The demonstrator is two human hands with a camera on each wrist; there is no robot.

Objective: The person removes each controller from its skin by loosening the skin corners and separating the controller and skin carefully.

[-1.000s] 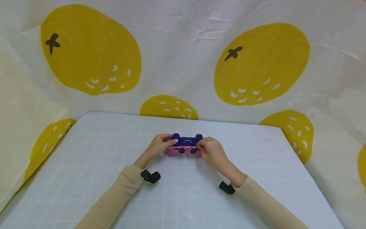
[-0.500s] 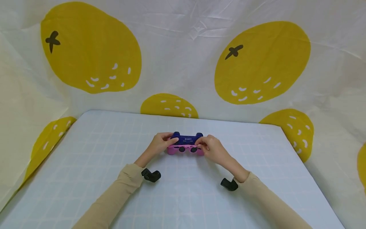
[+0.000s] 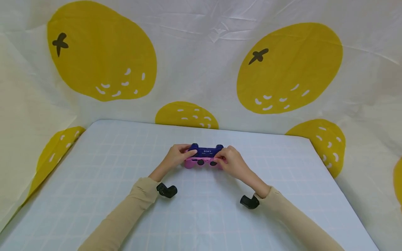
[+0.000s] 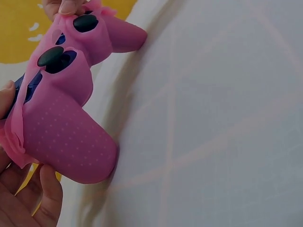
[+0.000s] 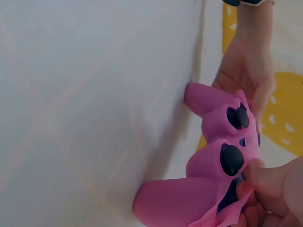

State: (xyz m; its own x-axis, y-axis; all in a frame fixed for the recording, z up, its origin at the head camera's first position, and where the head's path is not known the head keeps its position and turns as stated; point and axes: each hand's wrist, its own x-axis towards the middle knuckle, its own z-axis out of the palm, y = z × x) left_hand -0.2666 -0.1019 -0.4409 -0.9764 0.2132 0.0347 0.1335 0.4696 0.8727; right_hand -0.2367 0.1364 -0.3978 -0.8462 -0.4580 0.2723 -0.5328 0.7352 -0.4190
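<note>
You had a pale blue checked table cover (image 3: 94, 195) spread under everything. Behind it and round both sides hung a white cloth backdrop (image 3: 201, 69) printed with big yellow citrus fruits (image 3: 100, 52), creased in places along its top.

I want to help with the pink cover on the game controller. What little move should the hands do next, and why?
Probably pull the pink silicone cover a little further over the blue controller. It wraps only the grips and sticks; the blue top is bare, and both the left hand and right hand pinch its loose edge.
</note>
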